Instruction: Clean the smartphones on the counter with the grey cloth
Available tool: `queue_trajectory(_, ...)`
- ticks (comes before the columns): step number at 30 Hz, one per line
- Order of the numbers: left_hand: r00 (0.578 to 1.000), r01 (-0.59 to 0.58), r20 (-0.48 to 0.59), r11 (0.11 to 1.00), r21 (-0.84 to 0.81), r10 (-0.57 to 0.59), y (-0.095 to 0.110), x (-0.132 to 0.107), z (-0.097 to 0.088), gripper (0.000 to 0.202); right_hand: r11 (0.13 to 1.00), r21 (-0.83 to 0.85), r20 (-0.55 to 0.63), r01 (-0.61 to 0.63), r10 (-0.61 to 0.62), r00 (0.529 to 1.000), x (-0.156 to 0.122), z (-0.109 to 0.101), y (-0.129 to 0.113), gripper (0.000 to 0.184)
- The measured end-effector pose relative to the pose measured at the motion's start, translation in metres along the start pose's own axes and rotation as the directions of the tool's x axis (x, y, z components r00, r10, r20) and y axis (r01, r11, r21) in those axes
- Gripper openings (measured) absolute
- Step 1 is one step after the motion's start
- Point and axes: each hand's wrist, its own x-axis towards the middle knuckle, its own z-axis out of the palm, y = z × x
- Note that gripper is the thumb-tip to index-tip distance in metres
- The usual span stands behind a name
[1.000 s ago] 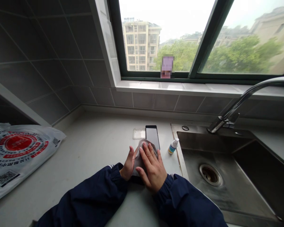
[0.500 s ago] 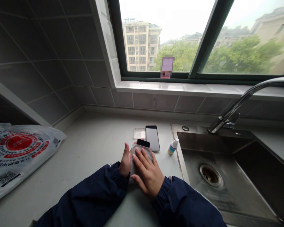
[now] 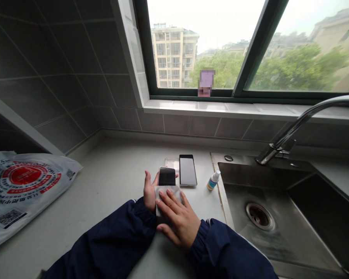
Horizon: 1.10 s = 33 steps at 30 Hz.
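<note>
Cloth (image 3: pixel 168 195), pale grey, lies over the lower end of a black smartphone (image 3: pixel 166 176). Right grip (image 3: pixel 177 223) open, fingers spread flat on the cloth. Left grip (image 3: pixel 149 192) closed around the phone from below, thumb upright at its edge. Just beside, on the desk (image 3: pixel 113 170): second smartphone (image 3: pixel 188 169), screen up; clear plastic piece (image 3: pixel 171 164); small spray bottle (image 3: pixel 213 180). Farther: steel sink (image 3: pixel 250 201), faucet (image 3: pixel 279 149), printed plastic bag (image 3: pixel 26 190).
</note>
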Motion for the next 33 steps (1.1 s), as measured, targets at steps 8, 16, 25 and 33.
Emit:
queue_trajectory(8, 0.998, -0.028, -0.060, 0.999, 0.032, 0.030, 0.007, 0.000, 0.000, 0.085, 0.999, 0.010, -0.010, 0.032, -0.032, 0.999, 0.000, -0.001, -0.002, 0.060)
queue_trajectory(16, 0.987, -0.081, -0.132, 0.993, 0.086, 0.092, 0.011, 0.004, 0.003, 0.084, 0.997, 0.057, 0.036, 0.043, -0.045, 0.998, 0.000, -0.002, -0.003, 0.059)
queue_trajectory(25, 0.985, -0.015, -0.168, 0.991, 0.129, 0.037, 0.005, -0.001, 0.002, 0.096, 0.999, 0.021, -0.015, 0.033, -0.033, 0.999, -0.002, 0.003, -0.003, 0.058)
queue_trajectory(33, 0.987, -0.073, -0.141, 0.997, -0.008, 0.072, -0.001, -0.002, 0.005, 0.077, 0.999, -0.006, -0.037, 0.045, -0.045, 0.998, 0.000, 0.006, -0.001, 0.060)
